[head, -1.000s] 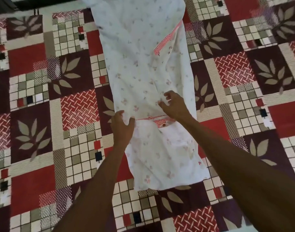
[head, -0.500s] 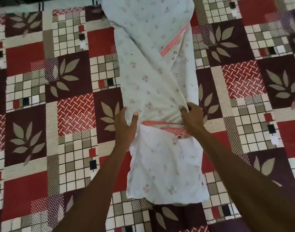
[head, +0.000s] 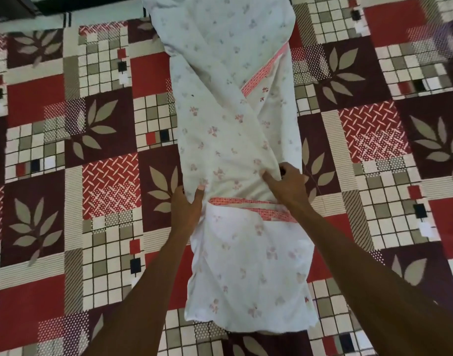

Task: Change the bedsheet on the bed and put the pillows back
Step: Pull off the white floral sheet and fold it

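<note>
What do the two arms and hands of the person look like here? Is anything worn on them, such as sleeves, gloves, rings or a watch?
Both forearms are bare as far as the picture shows; no sleeve comes into view. The left hand and the right hand have no gloves, and I see no ring, watch or bracelet. The fingernails look short and unpainted.

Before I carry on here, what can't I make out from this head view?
- Far end of the floral cloth: cut off by the top edge.
- What fills the cloth: hidden inside it.
- Left hand and right hand fingertips: buried in folds.
- Patterned bedsheet edges: out of frame.
</note>
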The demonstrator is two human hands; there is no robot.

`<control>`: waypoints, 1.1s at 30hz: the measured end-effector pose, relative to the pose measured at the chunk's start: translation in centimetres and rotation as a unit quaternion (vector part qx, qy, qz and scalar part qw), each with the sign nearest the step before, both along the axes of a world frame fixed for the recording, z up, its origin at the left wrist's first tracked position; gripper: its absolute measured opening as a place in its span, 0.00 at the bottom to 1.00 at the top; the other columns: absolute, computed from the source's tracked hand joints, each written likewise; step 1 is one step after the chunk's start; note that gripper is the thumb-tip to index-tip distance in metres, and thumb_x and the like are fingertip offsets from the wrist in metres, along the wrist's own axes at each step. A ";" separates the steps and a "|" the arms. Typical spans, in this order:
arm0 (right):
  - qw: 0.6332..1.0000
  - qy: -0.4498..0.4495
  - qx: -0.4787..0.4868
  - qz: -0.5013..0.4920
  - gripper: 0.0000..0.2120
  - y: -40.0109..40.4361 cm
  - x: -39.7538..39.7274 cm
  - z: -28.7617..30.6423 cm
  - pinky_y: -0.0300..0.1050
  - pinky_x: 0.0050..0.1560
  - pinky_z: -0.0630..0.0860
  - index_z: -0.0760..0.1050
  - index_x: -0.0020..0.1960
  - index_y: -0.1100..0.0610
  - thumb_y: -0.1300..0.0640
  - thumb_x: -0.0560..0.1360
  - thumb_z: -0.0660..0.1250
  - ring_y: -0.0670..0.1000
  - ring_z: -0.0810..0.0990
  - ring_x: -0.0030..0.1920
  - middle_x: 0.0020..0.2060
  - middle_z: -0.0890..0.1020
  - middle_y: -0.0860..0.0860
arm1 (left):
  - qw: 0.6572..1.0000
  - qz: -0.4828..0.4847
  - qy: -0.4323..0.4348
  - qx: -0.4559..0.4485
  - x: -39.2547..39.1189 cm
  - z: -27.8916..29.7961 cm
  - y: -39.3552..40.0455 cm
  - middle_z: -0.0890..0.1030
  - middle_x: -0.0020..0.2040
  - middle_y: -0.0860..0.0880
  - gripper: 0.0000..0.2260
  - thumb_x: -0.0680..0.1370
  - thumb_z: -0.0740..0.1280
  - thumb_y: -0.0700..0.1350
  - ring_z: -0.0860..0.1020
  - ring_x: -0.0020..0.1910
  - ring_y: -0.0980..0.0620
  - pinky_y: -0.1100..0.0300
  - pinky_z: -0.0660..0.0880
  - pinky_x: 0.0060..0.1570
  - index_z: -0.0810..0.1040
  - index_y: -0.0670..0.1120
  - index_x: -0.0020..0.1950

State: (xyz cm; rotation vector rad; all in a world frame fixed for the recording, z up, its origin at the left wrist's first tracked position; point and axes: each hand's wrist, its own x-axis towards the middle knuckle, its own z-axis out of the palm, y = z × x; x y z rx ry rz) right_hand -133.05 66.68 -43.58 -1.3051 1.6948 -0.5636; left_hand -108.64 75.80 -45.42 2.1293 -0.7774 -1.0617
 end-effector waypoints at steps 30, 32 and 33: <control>0.996 0.070 0.050 -0.018 0.32 -6.9 -2.8 -1.9 0.59 0.69 0.72 0.75 0.71 0.55 0.35 0.76 0.68 0.61 0.73 0.68 0.67 0.74 0.60 | 0.999 -0.053 0.009 0.001 -1.0 -0.1 1.2 0.80 0.67 0.47 0.23 0.83 0.66 0.53 0.78 0.65 0.48 0.53 0.75 0.63 0.71 0.45 0.75; 0.999 0.009 0.007 -0.031 0.20 -7.2 -2.4 -1.5 0.56 0.57 0.80 0.78 0.61 0.59 0.44 0.79 0.67 0.59 0.81 0.57 0.55 0.81 0.57 | 0.999 -0.039 0.005 -0.016 -0.9 -0.2 1.9 0.79 0.68 0.49 0.23 0.83 0.66 0.53 0.77 0.66 0.50 0.53 0.74 0.64 0.70 0.47 0.76; 1.000 -0.005 -0.001 -0.022 0.14 -7.1 -2.3 -1.5 0.54 0.52 0.79 0.78 0.58 0.60 0.49 0.81 0.66 0.57 0.82 0.52 0.50 0.82 0.56 | 0.999 -0.025 0.010 -0.022 -1.0 -0.2 2.5 0.78 0.70 0.50 0.25 0.83 0.66 0.55 0.76 0.67 0.50 0.52 0.74 0.66 0.69 0.48 0.77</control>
